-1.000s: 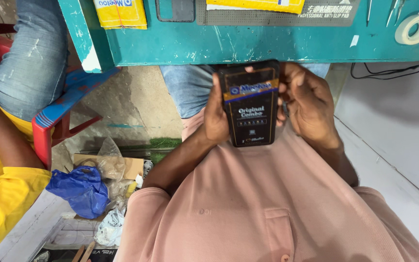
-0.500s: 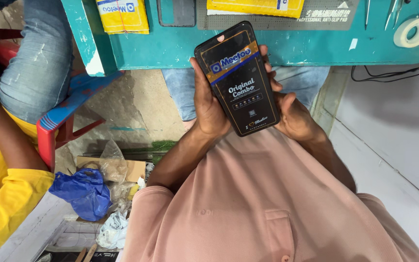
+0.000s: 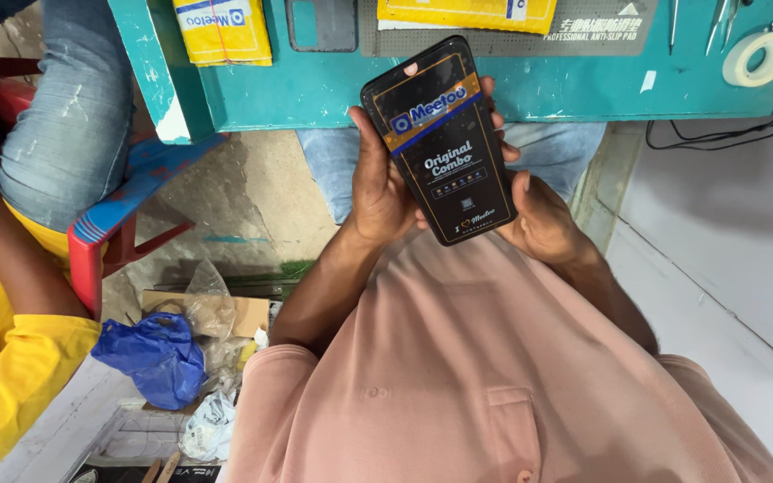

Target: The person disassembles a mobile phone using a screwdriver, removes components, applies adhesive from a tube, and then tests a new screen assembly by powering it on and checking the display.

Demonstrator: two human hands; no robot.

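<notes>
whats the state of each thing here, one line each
black phone-shaped panel: held up, tilted, printed film on
left hand: gripping panel's left edge
right hand: supporting panel's lower right
tape roll: lying flat on teal bench
blue bag: crumpled on floor

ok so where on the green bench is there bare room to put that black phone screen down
Bare strip of the green bench: along its near edge, between the yellow packet and the black screen panel held in the left hand and right hand; another under the grey mat toward the tape roll. Crowded: the back edge and the right end by the tweezers.
</notes>
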